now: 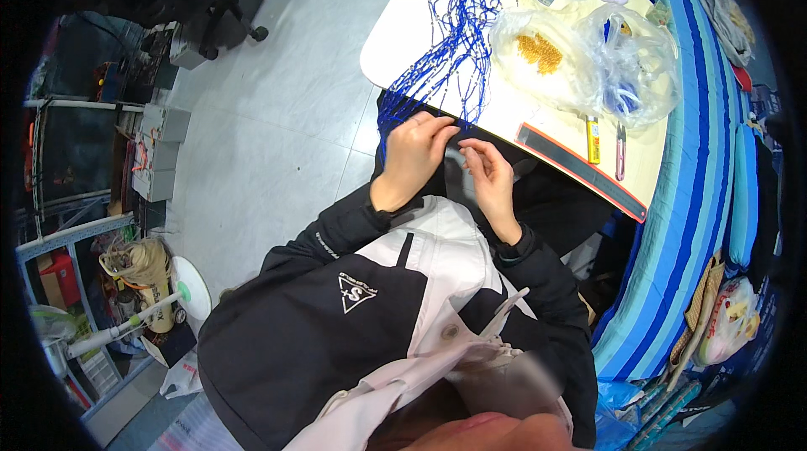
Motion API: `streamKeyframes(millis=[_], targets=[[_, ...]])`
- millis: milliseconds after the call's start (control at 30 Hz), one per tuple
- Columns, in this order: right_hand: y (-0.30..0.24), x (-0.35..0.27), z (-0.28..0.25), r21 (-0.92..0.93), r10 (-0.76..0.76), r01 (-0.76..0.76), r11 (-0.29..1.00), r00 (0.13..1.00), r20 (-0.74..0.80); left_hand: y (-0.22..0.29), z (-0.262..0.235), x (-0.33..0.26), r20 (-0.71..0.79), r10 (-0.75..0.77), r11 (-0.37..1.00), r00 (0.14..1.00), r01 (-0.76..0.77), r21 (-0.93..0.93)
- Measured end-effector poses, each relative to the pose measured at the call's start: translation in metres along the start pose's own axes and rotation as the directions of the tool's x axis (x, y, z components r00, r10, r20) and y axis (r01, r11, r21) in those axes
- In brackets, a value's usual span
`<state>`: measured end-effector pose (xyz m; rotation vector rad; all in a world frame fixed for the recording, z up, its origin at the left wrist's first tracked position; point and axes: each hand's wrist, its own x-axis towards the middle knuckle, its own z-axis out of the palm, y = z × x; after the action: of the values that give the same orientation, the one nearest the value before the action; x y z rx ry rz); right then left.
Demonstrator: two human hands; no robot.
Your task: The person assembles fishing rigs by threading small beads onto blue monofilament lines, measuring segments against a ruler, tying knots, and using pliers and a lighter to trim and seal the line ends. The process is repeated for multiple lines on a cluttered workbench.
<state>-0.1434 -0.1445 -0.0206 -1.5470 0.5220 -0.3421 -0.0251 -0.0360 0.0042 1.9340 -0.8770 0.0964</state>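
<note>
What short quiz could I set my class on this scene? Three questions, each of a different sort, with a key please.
1. Multiple choice: What colour is the heap of tiny pieces?
A) Green
B) Gold
C) Red

2. True or false: The dark ruler lies closer to the right hand than the pink-handled tool does.

3. Short answer: The bundle of blue strands spreads across the white table and drops over its edge. Which of the person's hands is nearer to that hanging bundle?

Key:
1. B
2. True
3. The left hand
</note>
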Motion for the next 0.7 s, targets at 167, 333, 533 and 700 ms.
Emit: streamKeyframes(millis=[167, 333, 533, 700], targets=[[0.0, -0.003, -0.002, 0.011, 0.017, -0.017, 1.0, 1.0, -0.008, -0.007, 0.032, -0.005, -0.027, -0.164, 0.961, 0.986, 0.153, -0.232], [-0.001, -0.005, -0.005, 0.043, 0.021, -0.021, 0.999, 1.0, -0.019, -0.005, 0.017, -0.008, 0.163, -0.441, 0.698, 0.882, 0.452, -0.556], [-0.023, 0.001, 0.002, 0.08, -0.176, 0.183, 0.98, 0.981, -0.084, 0.015, -0.022, 0.009, 0.408, -0.491, 0.559, 0.77, 0.638, -0.53], [-0.035, 0.015, 0.001, 0.286, -0.075, 0.079, 0.955, 0.997, -0.027, 0.027, -0.02, 0.026, 0.497, -0.486, 0.484, 0.719, 0.695, -0.532]])
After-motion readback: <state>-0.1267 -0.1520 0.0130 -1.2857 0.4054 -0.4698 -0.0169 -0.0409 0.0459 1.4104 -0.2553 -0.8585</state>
